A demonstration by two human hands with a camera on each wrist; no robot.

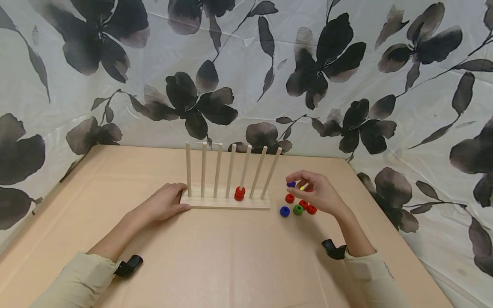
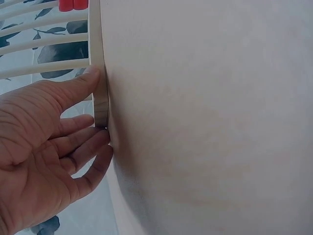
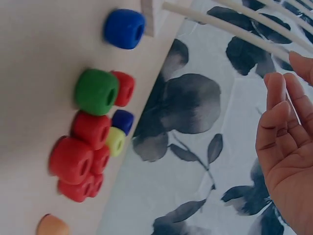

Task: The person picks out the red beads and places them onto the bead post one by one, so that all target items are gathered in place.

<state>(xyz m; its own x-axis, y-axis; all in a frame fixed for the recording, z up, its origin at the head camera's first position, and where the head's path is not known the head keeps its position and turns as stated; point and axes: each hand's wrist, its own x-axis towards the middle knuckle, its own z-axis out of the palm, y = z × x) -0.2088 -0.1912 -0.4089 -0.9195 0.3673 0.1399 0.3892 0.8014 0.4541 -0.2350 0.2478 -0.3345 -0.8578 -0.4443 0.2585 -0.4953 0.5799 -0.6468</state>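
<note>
Pale table, left hand gripping the peg rack by its left end, best held steady; right hand loosely curved, empty, near loose beads right of it, sideways pinch likely cleanest.

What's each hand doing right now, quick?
Left hand: holding one end of the wooden peg rack.
Right hand: open, empty, near the loose beads.

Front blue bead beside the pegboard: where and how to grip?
Pinch the blue bead by opposite sides of its rounded wall, likely from above with the right hand. It sits apart from the green bead, leaving finger room; its hole seems to face up, so this should keep it clear.
</note>
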